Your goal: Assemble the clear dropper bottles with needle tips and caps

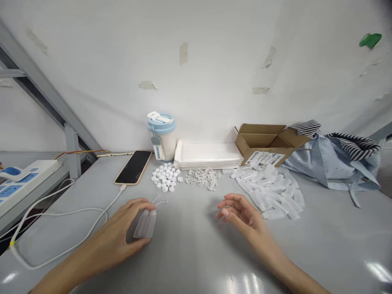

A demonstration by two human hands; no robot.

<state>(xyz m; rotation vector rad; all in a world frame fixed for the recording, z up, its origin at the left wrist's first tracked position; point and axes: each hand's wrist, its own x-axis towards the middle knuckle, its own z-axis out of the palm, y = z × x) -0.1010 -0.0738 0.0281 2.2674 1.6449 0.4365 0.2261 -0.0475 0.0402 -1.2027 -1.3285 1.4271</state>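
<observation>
Taking the open middle of the bench (186, 253) as the dial's centre, the blue-lidded cup (168, 141) at 11 o'clock carries a hanging tag (158, 150) with lettering running sideways, too small to read surely. The cardboard box (269, 143) at 2 o'clock bears a white printed label (265, 158), its barcode and lines illegible at this size.

The left hand (121, 226), at 9 o'clock, is curved round two translucent bottles (145, 224), fingers at their narrow upper ends and thumb at the base; thin white stems stick out past the fingertips. Some of its fingers are hidden. The right hand (245, 218), at 3 o'clock, is half open with loosely curled fingers, holding nothing visible.

Beyond it, between 2 and 3 o'clock, lie loose bottles (275, 190), overlapping so that many are partly covered. White caps (165, 176) sit at 11 o'clock, tangled white strips (202, 178) at 12. The power strip (27, 179) is cut off at the left border. Bare bench lies between the hands; its near edge is out of view.
</observation>
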